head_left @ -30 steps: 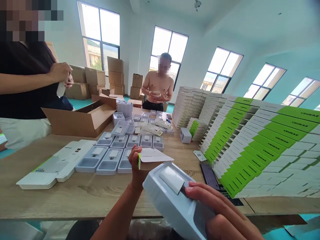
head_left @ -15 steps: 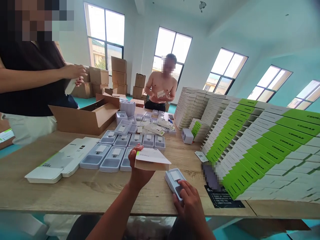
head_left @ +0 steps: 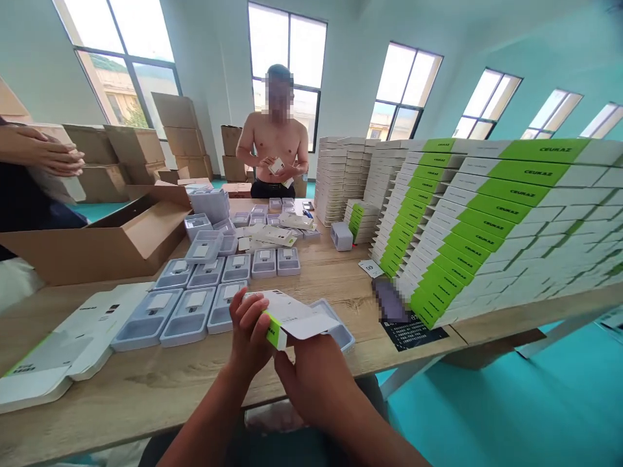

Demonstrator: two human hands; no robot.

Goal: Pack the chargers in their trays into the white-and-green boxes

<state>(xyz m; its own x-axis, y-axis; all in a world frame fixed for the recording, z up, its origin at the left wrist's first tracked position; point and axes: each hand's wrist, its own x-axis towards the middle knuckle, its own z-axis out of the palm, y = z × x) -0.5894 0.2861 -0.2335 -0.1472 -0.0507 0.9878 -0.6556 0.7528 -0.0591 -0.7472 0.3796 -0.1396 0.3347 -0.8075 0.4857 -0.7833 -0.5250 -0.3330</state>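
My left hand (head_left: 250, 334) is closed around a white and green packaging box (head_left: 287, 308), held tilted above the front of the table with its end flap raised. My right hand (head_left: 318, 376) is at the open end of that box, thumb near the green edge; its other fingers are hidden by the flap and the hand itself. Just beyond the right hand, partly covered by it, a grey plastic tray (head_left: 344, 336) lies on the table. Left of the box stand several similar trays (head_left: 185, 324), with a white adapter-like piece in the upper part of many.
Flattened white cartons (head_left: 82, 331) lie at left, near an open brown carton (head_left: 146, 237). A tall wall of stacked white-green boxes (head_left: 467, 227) fills the right side. A black printed sheet (head_left: 413, 334) lies before it. One co-worker (head_left: 277, 143) stands across, another person's hands (head_left: 43, 152) are at left.
My right hand has left the grey tray and come up to the box's open end. The left hand has turned the box, showing its green edge. The view has swung right.
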